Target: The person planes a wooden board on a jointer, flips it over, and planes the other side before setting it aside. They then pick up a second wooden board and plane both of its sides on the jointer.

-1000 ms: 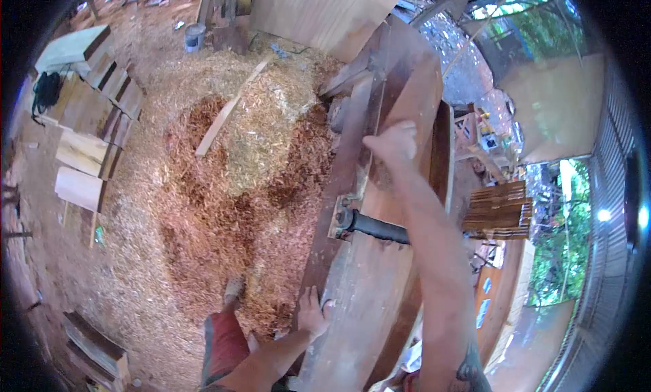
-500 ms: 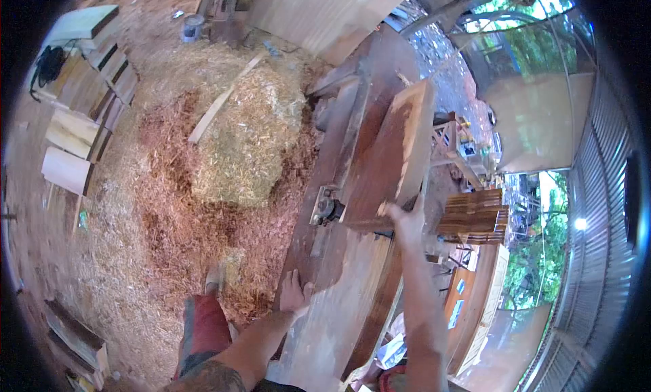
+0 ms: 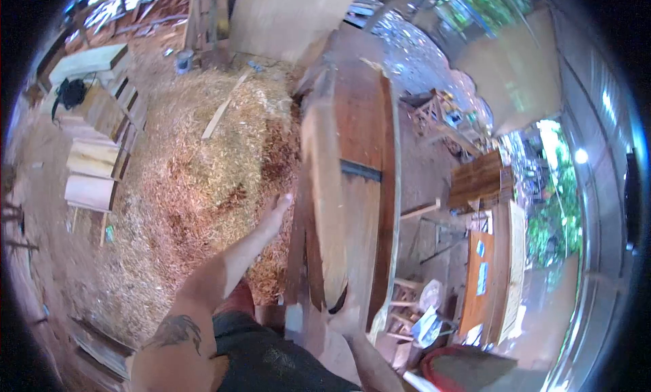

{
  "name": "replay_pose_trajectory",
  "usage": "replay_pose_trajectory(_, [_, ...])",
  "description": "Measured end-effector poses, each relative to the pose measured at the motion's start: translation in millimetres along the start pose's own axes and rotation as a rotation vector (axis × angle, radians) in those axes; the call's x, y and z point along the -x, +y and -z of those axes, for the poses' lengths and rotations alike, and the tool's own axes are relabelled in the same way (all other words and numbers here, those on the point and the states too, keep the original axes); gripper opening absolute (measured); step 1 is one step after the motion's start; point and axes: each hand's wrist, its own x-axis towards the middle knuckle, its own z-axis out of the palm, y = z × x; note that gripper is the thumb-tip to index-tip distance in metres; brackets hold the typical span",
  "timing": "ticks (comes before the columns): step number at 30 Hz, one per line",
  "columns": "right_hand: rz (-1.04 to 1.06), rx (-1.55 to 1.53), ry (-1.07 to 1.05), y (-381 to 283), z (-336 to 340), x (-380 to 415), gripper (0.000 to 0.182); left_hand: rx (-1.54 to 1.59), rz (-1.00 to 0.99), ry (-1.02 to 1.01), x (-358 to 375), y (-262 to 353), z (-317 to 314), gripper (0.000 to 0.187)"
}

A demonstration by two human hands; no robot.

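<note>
Reddish-brown timber, a long plank (image 3: 352, 182), runs up the frame's centre on a bench. The right hand (image 3: 344, 319) grips its near end at the bottom; the left hand (image 3: 277, 212), fingers spread and empty, steadies its left edge beside the sawdust pile (image 3: 203, 161). Repositioning seems underway; next calls for a firm two-handed hold.

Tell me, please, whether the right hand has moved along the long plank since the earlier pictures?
Yes. The right hand has come back from the plank's far end to its near end, close to the body.

To your left the sawdust heap (image 3: 203, 161) crowds the plank (image 3: 339, 189); your left hand (image 3: 277, 210) fills that gap. Right of the plank, open floor before the stacked boards (image 3: 478, 178).
</note>
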Motion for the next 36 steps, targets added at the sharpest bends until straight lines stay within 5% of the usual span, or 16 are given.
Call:
replay_pose_trajectory(3, [-0.12, 0.028, -0.147, 65.3, 4.4, 111.0, 0.109, 0.014, -0.138, -0.2, 80.2, 53.4, -30.8, 0.098])
replay_pose_trajectory(5, [-0.181, 0.01, -0.177, 104.4, 1.7, 180.7, 0.107, -0.254, -0.081, -0.095, 163.4, 69.5, -50.0, 0.1])
replay_pose_trajectory(10, [-0.442, -0.067, -0.136, 162.2, -18.6, 320.4, 0.103, -0.363, -0.047, -0.101, 282.3, -6.6, -85.4, 0.107])
replay_pose_trajectory(16, [-0.642, -0.156, -0.059, 188.3, -46.1, 402.9, 0.098, -0.299, -0.049, -0.439, 311.8, -109.9, -114.3, 0.108])
replay_pose_trajectory(17, [-0.667, -0.169, -0.052, 191.6, -49.4, 411.2, 0.097, -0.228, 0.081, -0.57, 315.5, -111.7, -110.7, 0.102])
replay_pose_trajectory(20, [-0.734, -0.202, -0.024, 195.3, -63.5, 427.6, 0.095, -0.534, 0.51, -0.564, 319.2, -101.7, -110.0, 0.095])
replay_pose_trajectory(23, [-0.806, -0.225, -0.01, 195.1, -80.1, 433.0, 0.093, -0.617, 0.489, -0.372, 324.1, -115.7, -132.5, 0.081])
replay_pose_trajectory(26, [-0.87, -0.254, -0.001, 188.6, -102.9, 429.8, 0.09, -0.476, 0.564, -0.497, 325.9, -101.7, -129.9, 0.051])
replay_pose_trajectory(29, [-0.931, -0.264, 0.001, 183.4, -124.0, 416.8, 0.088, -0.684, 0.481, -0.386, 328.1, -77.3, -124.6, 0.048])
replay_pose_trajectory(32, [-0.991, -0.263, 0.001, 179.6, -139.2, 399.0, 0.086, -0.676, 0.307, -0.521, 305.7, -100.8, -131.2, 0.077])
replay_pose_trajectory(34, [-1.025, -0.238, 0.007, 178.6, -145.5, 384.7, 0.085, -0.626, -0.039, -0.438, 304.2, -103.4, -142.4, 0.081])
replay_pose_trajectory(36, [-1.05, -0.217, 0.03, 180.9, -150.0, 366.0, 0.083, -0.961, -0.516, -0.211, 298.9, -98.4, -169.3, 0.087])
